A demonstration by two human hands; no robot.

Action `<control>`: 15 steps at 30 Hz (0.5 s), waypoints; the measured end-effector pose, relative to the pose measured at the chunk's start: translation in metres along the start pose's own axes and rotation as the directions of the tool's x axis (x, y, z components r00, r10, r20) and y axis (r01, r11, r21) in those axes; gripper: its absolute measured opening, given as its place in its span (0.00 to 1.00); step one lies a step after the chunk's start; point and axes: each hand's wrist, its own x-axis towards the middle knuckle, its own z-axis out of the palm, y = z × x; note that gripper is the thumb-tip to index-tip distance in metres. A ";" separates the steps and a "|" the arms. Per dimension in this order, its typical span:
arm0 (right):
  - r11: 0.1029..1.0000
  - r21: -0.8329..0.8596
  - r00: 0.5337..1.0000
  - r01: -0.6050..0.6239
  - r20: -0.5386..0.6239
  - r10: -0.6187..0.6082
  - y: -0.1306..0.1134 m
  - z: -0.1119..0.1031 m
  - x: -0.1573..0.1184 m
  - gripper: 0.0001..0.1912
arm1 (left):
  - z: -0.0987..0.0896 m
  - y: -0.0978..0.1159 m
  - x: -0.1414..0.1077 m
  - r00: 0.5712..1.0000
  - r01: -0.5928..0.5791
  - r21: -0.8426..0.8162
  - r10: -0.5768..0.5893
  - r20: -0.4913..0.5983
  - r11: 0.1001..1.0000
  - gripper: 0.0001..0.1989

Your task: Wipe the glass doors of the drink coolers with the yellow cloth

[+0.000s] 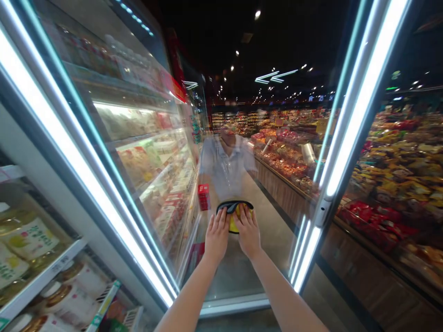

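Bare forearms [194,293] rise from the lower edge to a glass door [238,272], where the left hand [218,229] and right hand [248,227] lie side by side on a black-edged yellow cloth [233,226]; fingers are extended and laid flat over it, pinching nothing that shows, and the cloth sits against the pane, its dark upper rim folded; a bright left light strip [100,177] slants down well to the left, a right light strip [314,246] borders the other side, and a pale bottom rail [235,306] crosses below the hands; between these edges bare glass surrounds the cloth, with a faint figure in a pale shirt [228,159] showing above; beyond the left strip stand shelved jars [71,297] and bottles [31,242]; past the right strip runs a wood-sided display [367,276] heaped with packets
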 end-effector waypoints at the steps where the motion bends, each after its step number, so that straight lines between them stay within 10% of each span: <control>1: 1.000 -0.004 1.000 0.008 0.005 -0.008 -0.003 0.005 -0.011 0.28 | 0.003 0.000 -0.011 1.000 -0.007 0.000 0.007 0.010 1.000 0.28; 8: 0.999 -0.040 1.000 -0.028 -0.004 0.028 0.002 -0.012 0.013 0.27 | -0.011 -0.001 0.010 0.999 0.000 -0.051 0.001 0.037 0.999 0.27; 15: 1.000 0.000 0.999 -0.027 0.042 0.027 -0.069 0.008 0.031 0.26 | -0.026 -0.052 -0.018 0.988 0.157 -0.023 -0.157 0.007 0.987 0.30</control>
